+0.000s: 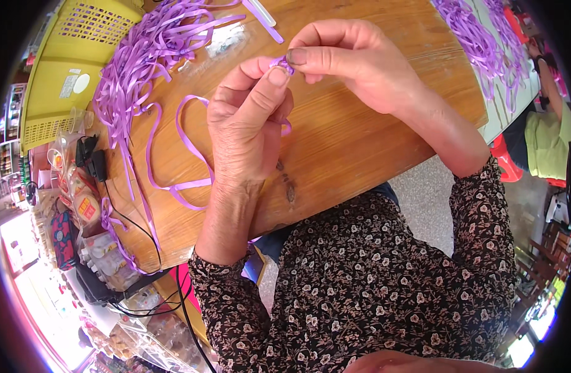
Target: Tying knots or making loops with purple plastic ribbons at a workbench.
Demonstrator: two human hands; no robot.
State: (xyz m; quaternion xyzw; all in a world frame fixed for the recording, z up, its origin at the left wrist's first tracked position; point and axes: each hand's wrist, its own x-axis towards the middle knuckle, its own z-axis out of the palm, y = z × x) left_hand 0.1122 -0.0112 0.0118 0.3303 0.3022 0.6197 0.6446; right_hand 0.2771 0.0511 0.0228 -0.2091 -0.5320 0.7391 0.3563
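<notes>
Head view. Item: left hand (245, 121), thumb and fingertips pinching a purple ribbon (289, 68). Item: right hand (369, 65), thumb and finger nipping the same spot, above the wooden table (360, 140). Item: loose ribbon loops (192, 184) beside the left wrist; I judge a snag could tug the pinch undone. Item: ribbon heap (136, 71), yellow basket (46, 93) alongside; careless pulling might tangle it.

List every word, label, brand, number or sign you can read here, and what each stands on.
No text is quoted here.
White label on the yellow basket: print too small to read.
Package with an orange patch, at left: printed marks, not copied out.
Dark patterned pouch: any lettering too small to read.
Purple ribbon: no lettering I can make out.
</notes>
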